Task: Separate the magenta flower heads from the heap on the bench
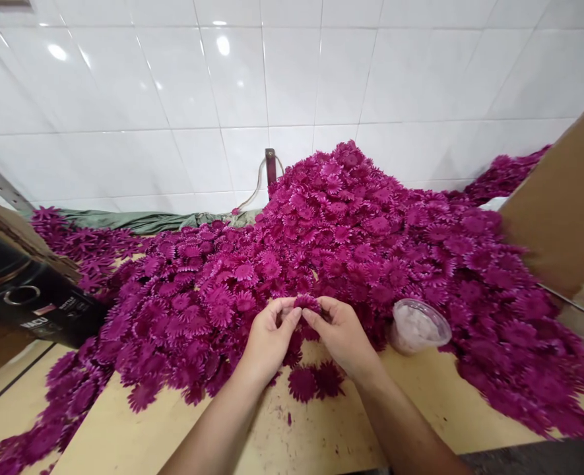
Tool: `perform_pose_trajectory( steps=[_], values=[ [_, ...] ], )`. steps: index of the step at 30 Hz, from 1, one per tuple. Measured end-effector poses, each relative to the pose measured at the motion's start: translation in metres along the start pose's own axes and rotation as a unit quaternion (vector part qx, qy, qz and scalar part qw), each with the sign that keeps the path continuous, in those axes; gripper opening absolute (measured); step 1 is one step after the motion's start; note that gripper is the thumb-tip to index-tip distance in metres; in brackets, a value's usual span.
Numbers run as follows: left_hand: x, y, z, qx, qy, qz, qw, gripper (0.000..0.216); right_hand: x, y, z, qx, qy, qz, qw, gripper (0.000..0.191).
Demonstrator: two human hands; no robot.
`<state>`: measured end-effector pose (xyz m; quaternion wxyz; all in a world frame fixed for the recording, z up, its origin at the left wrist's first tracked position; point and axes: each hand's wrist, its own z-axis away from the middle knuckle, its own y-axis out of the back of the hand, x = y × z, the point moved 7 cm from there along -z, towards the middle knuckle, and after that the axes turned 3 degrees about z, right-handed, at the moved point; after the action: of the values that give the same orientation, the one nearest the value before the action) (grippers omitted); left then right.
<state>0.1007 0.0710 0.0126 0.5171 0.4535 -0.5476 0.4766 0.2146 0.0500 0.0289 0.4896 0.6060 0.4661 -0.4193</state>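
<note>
My left hand [270,340] and my right hand [342,333] meet at the front of the table, fingers pinched together on one magenta fabric flower [307,303] held between them. A huge heap of the same magenta flowers [351,224] rises behind the hands and spreads across the wooden table [321,429]. Two loose flowers [315,381] lie flat on the wood just below my wrists. A small clear plastic cup [417,325] with pale contents stands to the right of my right hand.
A white tiled wall [222,79] stands behind the heap. A dark box [29,300] sits at the left edge, a brown cardboard panel [563,204] at the right. A green cloth [148,221] lies along the wall, and a cord hangs from a post [270,166].
</note>
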Motion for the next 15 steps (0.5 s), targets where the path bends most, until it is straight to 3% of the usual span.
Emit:
perform_pose_trajectory(
  steps=[3, 5, 9, 15],
  values=[
    [0.011, 0.003, 0.004, 0.04, -0.056, -0.044, 0.997, 0.026, 0.002, 0.007, -0.002, 0.041, -0.006, 0.077, 0.996, 0.018],
    [0.016, -0.002, 0.006, 0.018, -0.075, -0.066, 0.995, 0.027, 0.004, 0.009, -0.003, 0.053, -0.015, 0.086, 0.995, 0.023],
    [0.019, -0.012, 0.007, -0.035, -0.07, -0.079, 0.994, 0.02, 0.009, 0.01, -0.005, 0.046, -0.028, 0.026, 0.998, 0.029],
    [0.024, -0.011, 0.005, -0.02, -0.092, -0.097, 0.991, 0.027, 0.006, 0.005, -0.002, -0.017, -0.002, -0.061, 0.998, 0.029]
  ],
)
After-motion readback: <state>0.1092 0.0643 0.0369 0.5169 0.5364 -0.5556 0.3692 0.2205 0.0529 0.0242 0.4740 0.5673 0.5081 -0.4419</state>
